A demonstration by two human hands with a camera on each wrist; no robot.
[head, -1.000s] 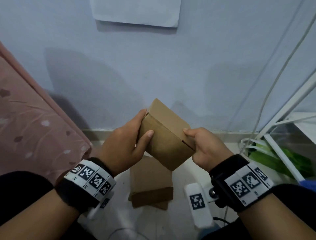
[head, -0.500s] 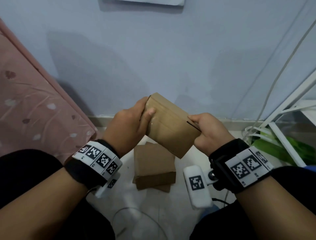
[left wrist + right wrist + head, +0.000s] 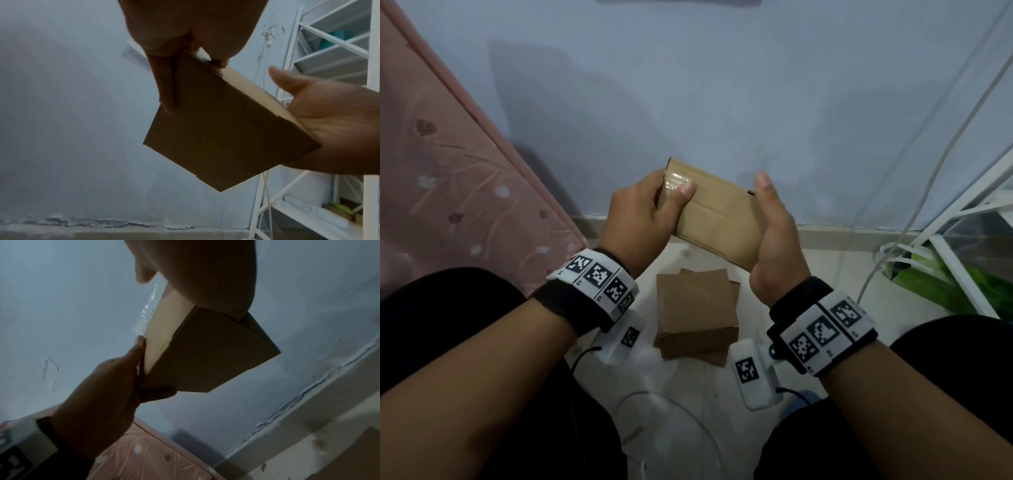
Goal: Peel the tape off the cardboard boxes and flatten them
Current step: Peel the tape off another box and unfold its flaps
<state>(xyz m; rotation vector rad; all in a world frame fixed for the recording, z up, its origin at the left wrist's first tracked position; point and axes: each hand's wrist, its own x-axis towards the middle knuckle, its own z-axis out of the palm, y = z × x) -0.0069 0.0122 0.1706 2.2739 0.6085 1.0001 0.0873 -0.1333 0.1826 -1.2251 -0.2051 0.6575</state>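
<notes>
Nearest the camera, two bare forearms reach forward, each wrist wrapped in a black strap with a white band of square black-and-white markers, a small white marker block hanging under each. Between the wrists, on the pale floor [image 3: 688, 428], lies a stack of flattened cardboard pieces [image 3: 697, 315], with a thin white cable [image 3: 681, 407] looping on the floor nearer the body.

Above that stack the cardboard box [image 3: 717, 219] is held in the air between both hands, tilted so its left end sits higher than its right. The left hand [image 3: 635, 219] grips the upper left end: its thumb lies on the near face over a shiny strip of clear tape [image 3: 674, 180], and the left wrist view shows its fingers [image 3: 164, 91] curled down the far face. A loose, crinkled length of the tape stands off the box edge in the right wrist view. The right hand [image 3: 774, 236] supports the lower right end, palm against the box and thumb pointing up beside its edge; its fingers are behind the box, and how they lie cannot be told.

To the left, a pink bed cover [image 3: 448, 178] with a pale petal pattern slopes away. To the right stands a white metal rack [image 3: 962, 219], green items low beside it and thin white cords [image 3: 941, 150] running up. Beyond everything rises a pale blue wall [image 3: 688, 85] with a cracked skirting line along its foot
</notes>
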